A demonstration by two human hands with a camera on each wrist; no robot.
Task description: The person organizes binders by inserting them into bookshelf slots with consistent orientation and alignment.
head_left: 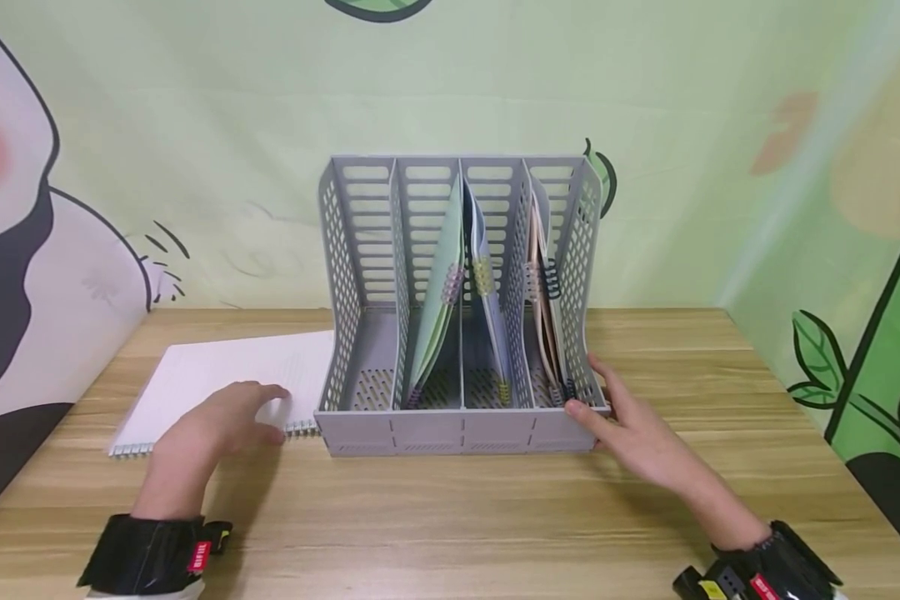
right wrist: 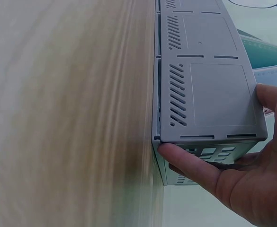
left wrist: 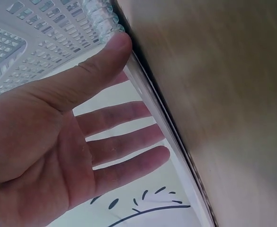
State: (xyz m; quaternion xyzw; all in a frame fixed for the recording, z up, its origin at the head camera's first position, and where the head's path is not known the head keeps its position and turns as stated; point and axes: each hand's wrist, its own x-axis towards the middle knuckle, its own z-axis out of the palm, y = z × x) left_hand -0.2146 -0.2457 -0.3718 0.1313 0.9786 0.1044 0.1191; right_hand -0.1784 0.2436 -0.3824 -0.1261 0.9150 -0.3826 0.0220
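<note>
A grey file organizer with tall perforated dividers stands on the table. My right hand grips its front right corner, the thumb over the front lip and the other fingers along the side wall; the right wrist view shows this hand close on that corner. To the organizer's left a white spiral notebook lies flat, its coil toward me. Over its front part hovers my left hand, fingers extended and loosely spread. In the left wrist view the thumb is right at the clear coil.
Inside the organizer, a green notebook, a blue one and a pair with pink and dark coils lean in separate slots; the leftmost slot shows its bare floor. A printed cloth backdrop hangs behind the wooden table.
</note>
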